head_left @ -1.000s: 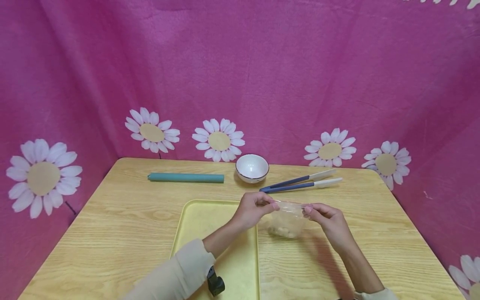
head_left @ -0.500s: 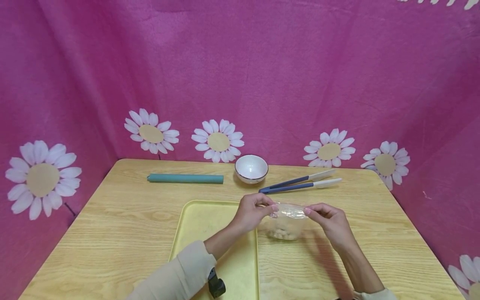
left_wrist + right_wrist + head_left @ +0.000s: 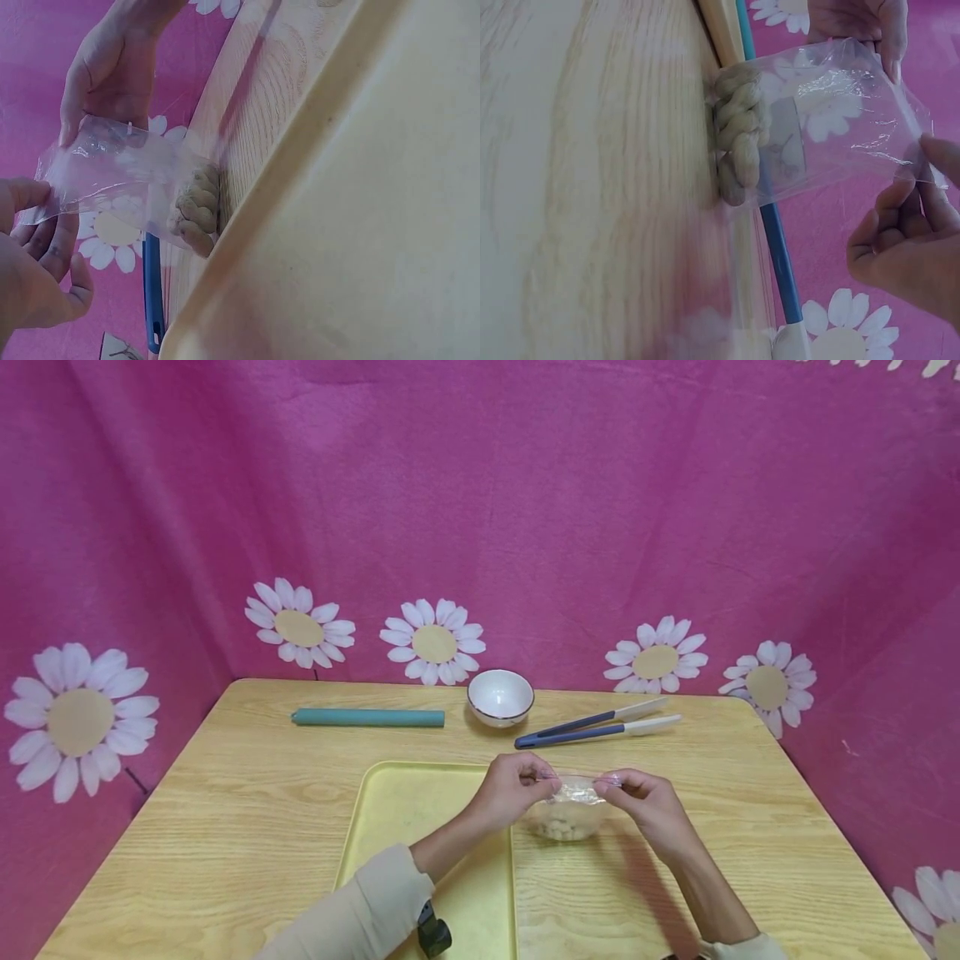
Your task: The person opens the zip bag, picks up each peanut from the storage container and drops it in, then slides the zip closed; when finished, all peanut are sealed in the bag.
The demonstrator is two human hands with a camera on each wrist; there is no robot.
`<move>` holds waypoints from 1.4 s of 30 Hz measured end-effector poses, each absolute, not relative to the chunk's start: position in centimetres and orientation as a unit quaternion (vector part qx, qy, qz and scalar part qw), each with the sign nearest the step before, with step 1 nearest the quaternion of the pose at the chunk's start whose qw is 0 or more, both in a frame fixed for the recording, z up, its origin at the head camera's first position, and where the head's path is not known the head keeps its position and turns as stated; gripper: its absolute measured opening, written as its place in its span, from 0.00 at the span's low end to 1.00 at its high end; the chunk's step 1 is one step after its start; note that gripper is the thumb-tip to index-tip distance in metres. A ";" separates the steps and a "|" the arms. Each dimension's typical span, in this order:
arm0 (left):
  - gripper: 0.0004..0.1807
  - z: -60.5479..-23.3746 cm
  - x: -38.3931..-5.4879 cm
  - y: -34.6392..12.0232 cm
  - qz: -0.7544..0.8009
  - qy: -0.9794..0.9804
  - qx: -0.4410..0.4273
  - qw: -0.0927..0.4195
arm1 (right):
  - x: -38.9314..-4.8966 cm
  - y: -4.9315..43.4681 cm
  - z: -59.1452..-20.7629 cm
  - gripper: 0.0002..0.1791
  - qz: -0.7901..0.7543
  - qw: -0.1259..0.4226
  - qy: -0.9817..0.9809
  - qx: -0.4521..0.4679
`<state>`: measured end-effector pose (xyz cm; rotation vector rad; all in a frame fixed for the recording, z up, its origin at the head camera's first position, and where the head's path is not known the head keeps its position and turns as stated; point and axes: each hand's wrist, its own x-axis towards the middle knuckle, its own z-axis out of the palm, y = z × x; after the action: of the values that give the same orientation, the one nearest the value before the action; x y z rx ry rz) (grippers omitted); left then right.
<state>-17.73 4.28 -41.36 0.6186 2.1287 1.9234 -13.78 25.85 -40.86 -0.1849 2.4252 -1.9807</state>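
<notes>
A clear plastic zip bag (image 3: 572, 814) hangs upright between both hands, just right of the yellow tray (image 3: 390, 827). Unshelled peanuts (image 3: 196, 210) lie in its bottom, close over the wooden table. My left hand (image 3: 512, 789) pinches one top corner between thumb and fingers. At the opposite top corner, my right hand (image 3: 651, 806) pinches the bag's edge the same way. In the right wrist view the bag's mouth edge runs from one hand to the other, and the peanuts (image 3: 740, 135) sit bunched together.
Behind the hands lie blue tongs (image 3: 573, 732) with pale tips, spread apart. A white bowl (image 3: 501, 697) with a dark rim stands to their left. Farther left is a teal stick-like roll (image 3: 367, 717). A magenta curtain (image 3: 480, 510) with daisies hangs behind the table (image 3: 255, 777).
Both hands have come slightly closer together and the left has lowered a little. The bag's top has slackened and creased, and its peanuts show more plainly.
</notes>
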 end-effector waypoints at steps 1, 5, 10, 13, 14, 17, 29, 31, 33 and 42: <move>0.06 -41.4 -17.7 4.3 0.652 0.721 0.210 0.104 | -13.8 25.8 -40.8 0.12 -0.629 0.000 0.775 -0.063; 0.06 -41.4 -17.8 4.3 0.645 0.727 0.209 0.107 | -13.9 25.5 -40.6 0.14 -0.619 -0.007 0.783 -0.061; 0.08 -41.3 -17.8 4.3 0.631 0.738 0.214 0.103 | -13.9 25.2 -40.4 0.15 -0.615 0.004 0.786 -0.057; 0.08 -41.2 -17.6 4.4 0.611 0.752 0.225 0.100 | -13.9 25.1 -40.5 0.15 -0.608 0.017 0.790 -0.074; 0.07 -41.2 -17.6 4.4 0.602 0.759 0.228 0.098 | -13.9 25.0 -40.5 0.15 -0.606 0.021 0.791 -0.080; 0.07 -41.0 -17.4 4.5 0.585 0.770 0.235 0.099 | -13.9 24.8 -40.6 0.15 -0.595 0.025 0.798 -0.090; 0.06 -40.9 -17.0 4.6 0.581 0.771 0.238 0.108 | -13.5 23.9 -40.3 0.13 -0.589 0.030 0.804 -0.075; 0.06 -40.9 -17.0 4.7 0.582 0.768 0.240 0.112 | -13.4 23.8 -40.3 0.12 -0.587 0.035 0.805 -0.077; 0.05 -40.8 -16.9 4.7 0.583 0.767 0.242 0.111 | -13.4 23.8 -40.3 0.11 -0.584 0.035 0.807 -0.083; 0.03 -40.5 -16.7 4.7 0.570 0.779 0.253 0.070 | -13.5 23.8 -40.3 0.09 -0.578 0.003 0.808 -0.118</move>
<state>-16.74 4.69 -40.47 0.7597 2.3433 1.7139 -13.54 23.83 -40.25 -0.3686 2.5337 -1.8114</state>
